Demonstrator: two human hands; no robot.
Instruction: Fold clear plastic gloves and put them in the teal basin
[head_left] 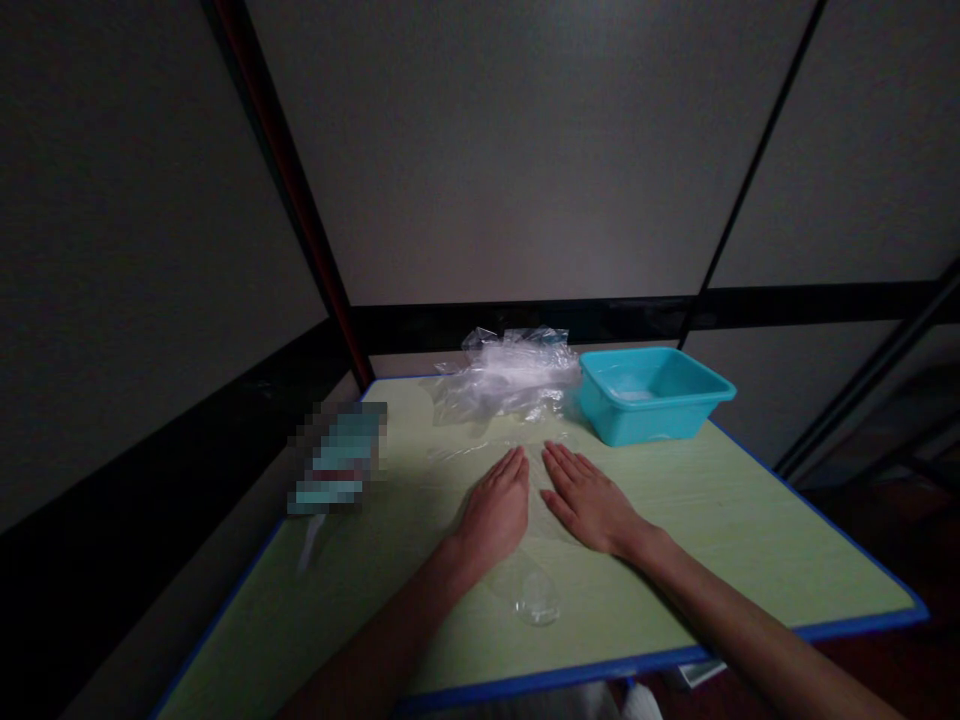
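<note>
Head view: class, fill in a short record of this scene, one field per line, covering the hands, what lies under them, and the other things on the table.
left hand: flat, palm down on clear plastic sheet
right hand: flat beside it, on the same sheet
table: pale green, blue edge
basin: turquoise, far right
crumpled plastic bags: left of basin
</note>
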